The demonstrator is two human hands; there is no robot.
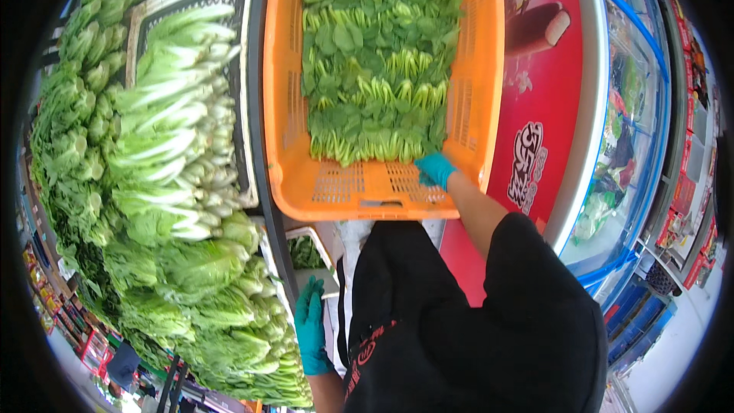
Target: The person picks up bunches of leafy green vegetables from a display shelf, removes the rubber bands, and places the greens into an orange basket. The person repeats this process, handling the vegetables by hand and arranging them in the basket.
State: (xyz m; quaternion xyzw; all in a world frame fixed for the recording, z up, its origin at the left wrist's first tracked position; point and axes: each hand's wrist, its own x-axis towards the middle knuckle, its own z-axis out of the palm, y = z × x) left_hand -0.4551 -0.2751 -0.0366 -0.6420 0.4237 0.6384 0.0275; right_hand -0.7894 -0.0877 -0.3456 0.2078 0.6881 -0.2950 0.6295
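Observation:
An orange plastic crate (381,189) stands in front of me, with leafy greens (378,57) packed in rows, pale stems showing between the leaves. My right hand (436,170), in a teal glove, is inside the crate at the near right end of the greens. Its fingertips are at the stems of the nearest row; whether they grip any is hidden. My left hand (311,327), gloved alike, is low beside the dark edge of the vegetable display, fingers extended and close together, with nothing visible in it.
Romaine-like lettuce (172,115) and other leafy heads (195,298) are piled along the left. A white-edged box with greens (305,249) sits below the crate. At right stands a red-sided freezer (539,97) with a glass top and bagged goods. A person (122,364) is at the far lower left.

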